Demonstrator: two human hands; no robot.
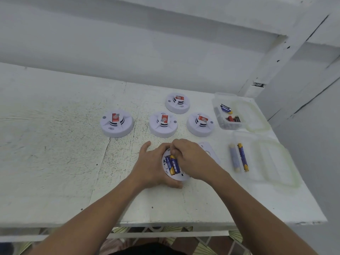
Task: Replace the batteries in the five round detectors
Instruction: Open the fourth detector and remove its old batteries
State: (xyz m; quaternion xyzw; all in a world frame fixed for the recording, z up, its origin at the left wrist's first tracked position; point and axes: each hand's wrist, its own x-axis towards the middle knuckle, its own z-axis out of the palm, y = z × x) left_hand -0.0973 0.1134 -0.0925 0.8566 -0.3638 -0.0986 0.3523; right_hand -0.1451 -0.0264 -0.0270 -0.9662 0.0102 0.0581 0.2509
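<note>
1. My left hand (152, 166) wraps around the left edge of an upturned round white plastic detector (176, 169) and steadies it on the worn white table (64, 144).
2. My right hand (191, 159) has its fingertips curled down onto the far end of a blue-and-yellow cylindrical battery (174, 164) lying in the detector's open back.
3. A flat white plastic cover plate (209, 150) lies just beside my right hand at 2 o'clock.
4. Four more round white detectors sit face-up at 10 to 1 o'clock: one (116, 123) alone, three (163, 124) clustered.
5. At 3 o'clock, two loose batteries (242, 157) lie in a clear plastic tray (276, 162); another clear plastic tray (217, 105) at 2 o'clock holds a few more batteries.
</note>
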